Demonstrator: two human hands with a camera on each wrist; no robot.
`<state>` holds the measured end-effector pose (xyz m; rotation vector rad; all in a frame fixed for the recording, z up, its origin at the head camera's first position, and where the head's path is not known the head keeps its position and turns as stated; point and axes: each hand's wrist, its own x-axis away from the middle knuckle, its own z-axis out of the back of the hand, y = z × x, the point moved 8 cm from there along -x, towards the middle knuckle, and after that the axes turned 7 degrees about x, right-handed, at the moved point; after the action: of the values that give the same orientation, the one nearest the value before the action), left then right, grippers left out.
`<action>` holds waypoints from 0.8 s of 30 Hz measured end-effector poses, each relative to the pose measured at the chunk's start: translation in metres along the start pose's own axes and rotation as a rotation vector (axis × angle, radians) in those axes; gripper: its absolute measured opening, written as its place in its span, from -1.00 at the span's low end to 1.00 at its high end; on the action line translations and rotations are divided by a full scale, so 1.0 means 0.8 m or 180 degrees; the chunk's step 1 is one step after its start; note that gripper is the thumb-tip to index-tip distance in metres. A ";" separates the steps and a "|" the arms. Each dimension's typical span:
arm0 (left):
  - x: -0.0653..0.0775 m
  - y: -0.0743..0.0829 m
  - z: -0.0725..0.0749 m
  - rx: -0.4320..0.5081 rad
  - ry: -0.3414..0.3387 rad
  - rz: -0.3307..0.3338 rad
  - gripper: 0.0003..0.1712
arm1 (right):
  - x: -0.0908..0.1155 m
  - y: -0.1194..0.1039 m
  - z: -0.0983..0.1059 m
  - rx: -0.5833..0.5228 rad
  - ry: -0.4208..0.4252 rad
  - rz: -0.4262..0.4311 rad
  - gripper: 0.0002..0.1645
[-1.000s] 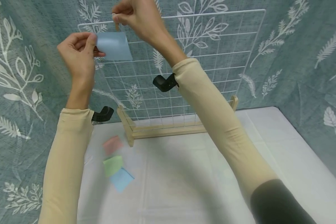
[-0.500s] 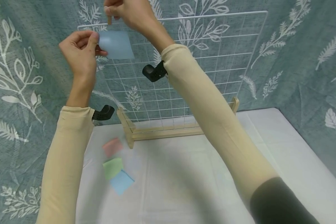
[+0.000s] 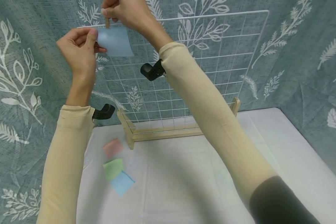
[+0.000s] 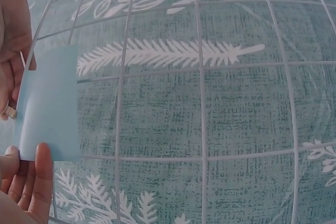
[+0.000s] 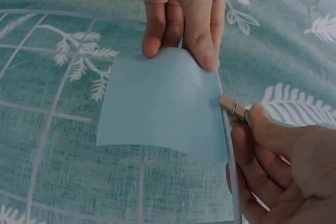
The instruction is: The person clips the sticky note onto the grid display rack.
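Note:
My left hand (image 3: 79, 46) pinches a light blue paper square (image 3: 116, 42) by its left side, against the upper left of a white wire grid (image 3: 201, 57). Above the paper, my right hand (image 3: 128, 12) holds a small wooden clothespin (image 3: 107, 23) between thumb and fingers. In the right wrist view the clothespin (image 5: 233, 108) meets the edge of the blue paper (image 5: 163, 103) at the grid's outer wire (image 5: 231, 156). From the left wrist, the paper (image 4: 52, 103) lies over the grid wires, and only the clothespin's end (image 4: 10, 112) shows.
The grid stands in a wooden base (image 3: 168, 133) on a white-covered table (image 3: 173, 186). Pink (image 3: 113, 147), green (image 3: 113, 169) and blue (image 3: 122, 183) paper squares lie at the table's left. A patterned teal curtain (image 3: 302, 77) hangs behind.
My right hand has moved left, then slightly down, bringing the clothespin from above the paper to its top edge. The left hand and paper have shifted only slightly.

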<state>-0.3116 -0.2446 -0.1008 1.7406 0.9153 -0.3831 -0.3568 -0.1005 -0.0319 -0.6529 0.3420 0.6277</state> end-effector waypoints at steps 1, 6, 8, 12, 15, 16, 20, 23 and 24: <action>0.001 0.000 0.000 0.0006 0.0009 0.0005 -0.83 | 0.000 -0.002 -0.001 0.0042 -0.0018 0.0045 -0.71; 0.004 0.000 -0.001 0.0039 0.0060 0.0000 -0.84 | 0.000 -0.009 -0.005 0.0174 -0.0119 0.0154 -0.70; 0.005 0.002 -0.001 0.0051 0.0062 -0.0056 -0.84 | 0.000 -0.012 -0.005 0.0244 -0.0126 0.0173 -0.69; 0.008 0.004 -0.003 0.0107 0.0058 -0.0131 -0.86 | 0.003 -0.015 -0.006 0.0302 -0.0136 0.0220 -0.67; 0.010 0.005 -0.007 0.0144 0.0052 -0.0093 -0.87 | 0.007 -0.012 -0.004 0.0214 -0.0101 0.0248 -0.66; 0.011 0.006 -0.008 0.0153 0.0055 -0.0074 -0.87 | 0.008 -0.010 -0.004 0.0185 -0.0088 0.0250 -0.65; 0.012 0.008 -0.007 0.0197 0.0101 -0.0011 -0.88 | 0.011 -0.008 -0.003 0.0059 -0.0055 0.0267 -0.61; 0.013 0.007 -0.001 0.0246 0.0097 0.0060 -0.91 | 0.014 -0.006 -0.002 -0.0086 -0.0018 0.0239 -0.59; 0.013 0.005 0.002 0.0261 0.0078 0.0091 -0.92 | 0.015 -0.004 -0.001 -0.0125 0.0025 0.0229 -0.59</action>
<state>-0.3016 -0.2423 -0.1054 1.8349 0.9022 -0.3862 -0.3454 -0.0976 -0.0367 -0.6832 0.3624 0.7023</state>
